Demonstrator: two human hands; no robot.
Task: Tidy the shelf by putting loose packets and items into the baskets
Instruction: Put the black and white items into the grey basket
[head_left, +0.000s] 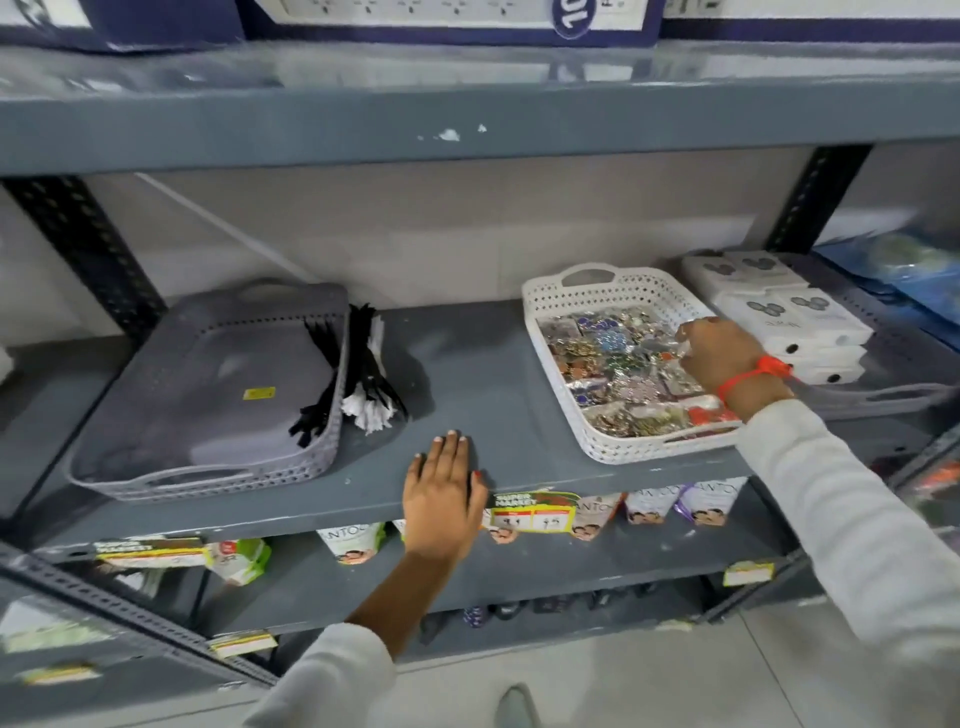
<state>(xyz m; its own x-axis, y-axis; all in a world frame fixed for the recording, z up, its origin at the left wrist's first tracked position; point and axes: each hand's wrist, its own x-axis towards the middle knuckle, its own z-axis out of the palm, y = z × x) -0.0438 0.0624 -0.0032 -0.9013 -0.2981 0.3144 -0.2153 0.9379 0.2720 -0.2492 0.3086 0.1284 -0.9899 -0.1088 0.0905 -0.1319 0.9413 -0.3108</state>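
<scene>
Left hand (442, 496) flat, fingers spread, palm down on front edge of grey shelf (483, 374), holding nothing. Right hand (724, 358) reaches into white basket (566, 306) at 2 o'clock, fingers curled over shiny packets (618, 364); grip unclear. Grey basket (208, 405) at 10 o'clock, black-and-white bundle (363, 364) leaning on its right rim. White boxes (779, 317) stacked right of white basket.

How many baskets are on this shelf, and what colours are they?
Grey baskets: 2, the left basket and the right basket holding white boxes.
White baskets: 1, the white basket with shiny packets.
Total: 3
</scene>
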